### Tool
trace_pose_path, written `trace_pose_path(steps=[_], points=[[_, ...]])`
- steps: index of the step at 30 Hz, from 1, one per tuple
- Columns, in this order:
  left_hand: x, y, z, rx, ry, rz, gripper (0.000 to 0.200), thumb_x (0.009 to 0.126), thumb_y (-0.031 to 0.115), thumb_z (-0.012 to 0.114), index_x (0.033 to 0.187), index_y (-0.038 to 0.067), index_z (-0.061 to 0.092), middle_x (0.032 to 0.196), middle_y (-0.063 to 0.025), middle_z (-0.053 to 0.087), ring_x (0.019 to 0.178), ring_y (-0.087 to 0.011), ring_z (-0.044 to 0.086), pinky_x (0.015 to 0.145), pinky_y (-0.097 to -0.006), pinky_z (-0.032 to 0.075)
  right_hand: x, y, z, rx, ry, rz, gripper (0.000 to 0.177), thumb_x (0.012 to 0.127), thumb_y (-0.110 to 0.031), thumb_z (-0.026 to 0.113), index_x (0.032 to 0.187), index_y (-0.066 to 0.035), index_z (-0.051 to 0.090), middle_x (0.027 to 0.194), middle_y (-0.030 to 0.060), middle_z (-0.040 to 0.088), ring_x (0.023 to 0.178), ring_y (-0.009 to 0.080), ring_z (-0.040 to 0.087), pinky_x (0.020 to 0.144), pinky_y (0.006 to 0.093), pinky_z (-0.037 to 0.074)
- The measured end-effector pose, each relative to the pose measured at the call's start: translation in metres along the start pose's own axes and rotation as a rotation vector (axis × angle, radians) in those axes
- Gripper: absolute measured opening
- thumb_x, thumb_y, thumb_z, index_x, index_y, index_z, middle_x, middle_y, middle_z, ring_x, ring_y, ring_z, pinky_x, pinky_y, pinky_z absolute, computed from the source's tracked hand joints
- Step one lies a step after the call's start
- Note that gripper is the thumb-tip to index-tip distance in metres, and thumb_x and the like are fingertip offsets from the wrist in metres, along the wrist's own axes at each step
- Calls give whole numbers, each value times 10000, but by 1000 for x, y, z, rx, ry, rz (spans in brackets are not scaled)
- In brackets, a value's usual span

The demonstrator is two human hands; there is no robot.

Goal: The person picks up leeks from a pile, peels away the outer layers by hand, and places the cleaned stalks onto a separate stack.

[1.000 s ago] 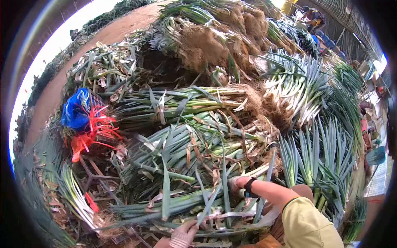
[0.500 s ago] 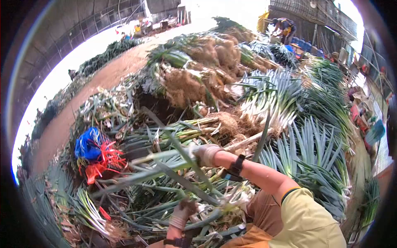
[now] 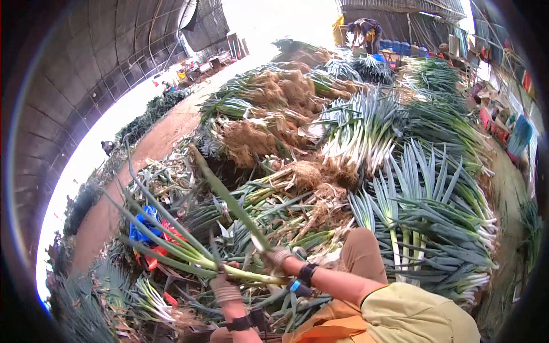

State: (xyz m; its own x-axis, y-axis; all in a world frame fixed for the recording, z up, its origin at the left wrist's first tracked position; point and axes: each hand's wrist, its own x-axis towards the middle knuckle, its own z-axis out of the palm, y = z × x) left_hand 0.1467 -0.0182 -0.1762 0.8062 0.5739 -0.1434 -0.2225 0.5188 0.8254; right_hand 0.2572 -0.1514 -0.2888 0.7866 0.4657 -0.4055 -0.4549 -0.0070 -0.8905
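My left hand (image 3: pixel 225 287), in a knitted glove, is closed around a leek (image 3: pixel 251 275). Its white end points right and its long green leaves fan out up to the left. Just right of it, my gloved right hand (image 3: pixel 278 257) grips a long green leek leaf (image 3: pixel 226 197) that slants up and away to the left. The fingers of both hands are partly hidden. Beneath them lies a heap of loose leeks and stripped leaves (image 3: pixel 269 208).
Blue ties (image 3: pixel 146 224) and red ties (image 3: pixel 151 261) lie on the left of the heap. Trimmed leeks (image 3: pixel 440 228) are laid at the right, with root-on bundles (image 3: pixel 246 143) beyond. Another person (image 3: pixel 366 31) bends over far back. A dirt path (image 3: pixel 151 143) runs along the left.
My left hand has come up and left, and now holds a leek. The leaves that lay across in front of my right hand have swung, and one leaf now stands steeply from it. The view has shifted.
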Motion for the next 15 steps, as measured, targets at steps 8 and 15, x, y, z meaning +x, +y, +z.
trace_pose_path(steps=[8,15], points=[[-18,82,7,83,-155,100,348,728,291,677,923,57,510,742,-89,567,662,-219,568,625,-359,491,-88,-51,-54,-1244,-133,-259,594,782,-379,555,1276,-113,358,1004,149,595,870,296,588,700,390,465],[-41,56,22,157,-282,103,415,753,389,634,956,52,502,817,-91,585,699,-185,558,654,-313,475,-180,-32,15,-480,-493,-291,339,720,-220,626,1018,-72,557,763,34,563,676,100,513,586,272,444]])
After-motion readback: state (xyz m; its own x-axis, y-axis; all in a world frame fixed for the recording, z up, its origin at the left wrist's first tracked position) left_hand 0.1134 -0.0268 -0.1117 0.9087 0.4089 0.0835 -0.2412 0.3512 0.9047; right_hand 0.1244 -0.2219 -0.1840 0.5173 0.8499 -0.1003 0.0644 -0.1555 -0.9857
